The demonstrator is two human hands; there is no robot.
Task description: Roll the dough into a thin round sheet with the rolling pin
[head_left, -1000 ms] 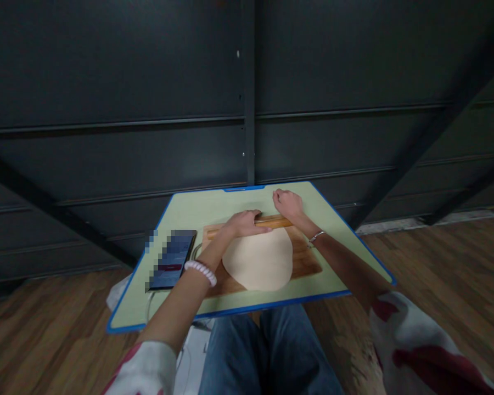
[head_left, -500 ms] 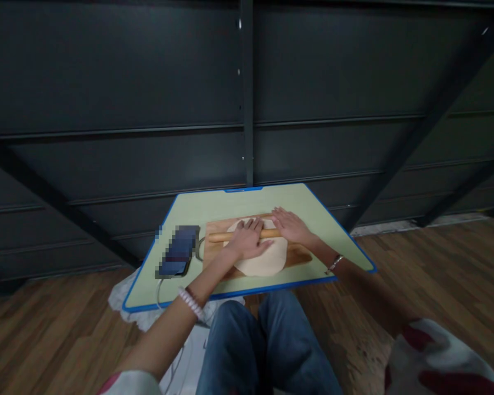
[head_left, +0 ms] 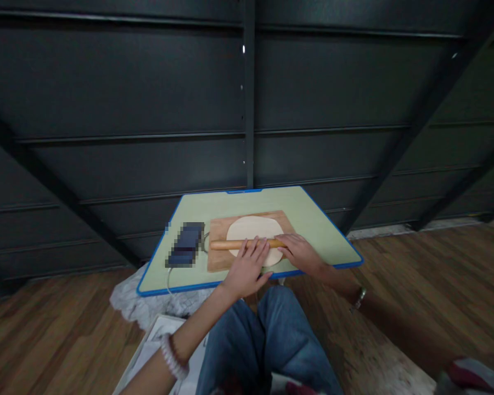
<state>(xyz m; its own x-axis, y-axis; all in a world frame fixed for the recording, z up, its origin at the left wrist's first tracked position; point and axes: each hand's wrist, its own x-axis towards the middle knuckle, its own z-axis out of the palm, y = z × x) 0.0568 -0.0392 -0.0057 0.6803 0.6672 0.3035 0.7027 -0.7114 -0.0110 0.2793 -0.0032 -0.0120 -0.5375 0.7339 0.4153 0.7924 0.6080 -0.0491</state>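
Left hand (head_left: 247, 267): laid open and flat, fingers spread, their tips resting on top of the slim light-brown wooden rolling pin (head_left: 229, 244); it presses on the pin rather than closing round it.
Right hand (head_left: 298, 251): also open, palm down, covering the pin's right end, with nothing gripped.
Rolling pin: lies crosswise over the near edge of the pale, flat round disc of dough (head_left: 253, 227).
Dough: sits on the rectangular brown wooden board (head_left: 217, 259), most of it showing beyond the pin.
Board: rests in the middle of the pale green desk with a blue rim (head_left: 315, 218), over the person's blue-jeaned legs (head_left: 267, 340).
Beside it: a dark phone (head_left: 186, 244) lies just left of the board, and a thin white cable (head_left: 168, 281) runs off the near edge.
Around: a crumpled white cloth (head_left: 127, 300) lies on the wooden plank floor (head_left: 415, 274), with a dark metal wall behind.
Doing it well, to my eye: equal weight through both palms, pin square to the board, and light pressure near the rim so that the edge isn't pinched thin.
Watch for: the low desk rocking and the left hand sitting off-centre.
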